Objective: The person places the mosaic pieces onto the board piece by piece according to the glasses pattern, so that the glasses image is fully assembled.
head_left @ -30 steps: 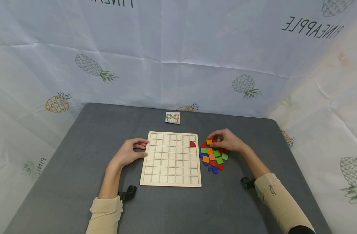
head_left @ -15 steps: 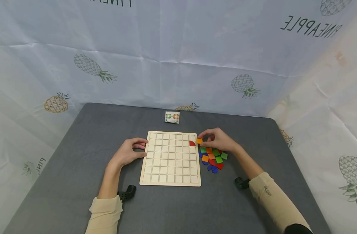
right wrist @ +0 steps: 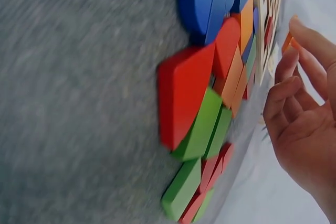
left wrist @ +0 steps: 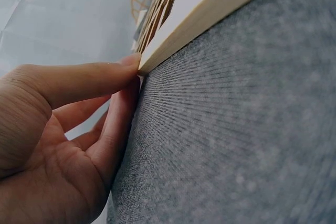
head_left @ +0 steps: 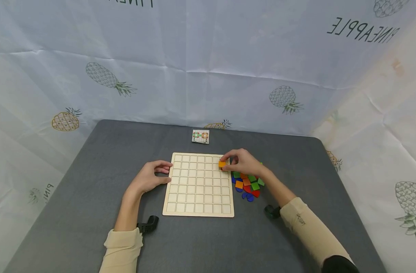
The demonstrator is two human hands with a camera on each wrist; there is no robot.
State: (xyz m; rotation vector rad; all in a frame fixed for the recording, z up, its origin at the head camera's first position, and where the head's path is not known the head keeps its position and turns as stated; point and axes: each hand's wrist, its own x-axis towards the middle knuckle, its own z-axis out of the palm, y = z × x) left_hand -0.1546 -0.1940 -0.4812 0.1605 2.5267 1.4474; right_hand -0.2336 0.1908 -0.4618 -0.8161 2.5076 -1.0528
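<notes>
One orange tile (head_left: 222,164), pinched by right hand (head_left: 244,162), has come over the board (head_left: 198,186), mid-frame; placing seems underway. Left hand (head_left: 149,177) loosely touches its edge.

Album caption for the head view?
Right hand pinches an orange tile over a gridded board; left hand touches its edge.

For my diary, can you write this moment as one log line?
left hand: touches edge of board; right hand: pinches orange piece over it; loose pieces: right of board

Two hands (head_left: 150,177) (head_left: 243,163), one board (head_left: 198,185), one visible card (head_left: 200,136) — heaped coloured pieces (head_left: 246,182) defy counting.
</notes>
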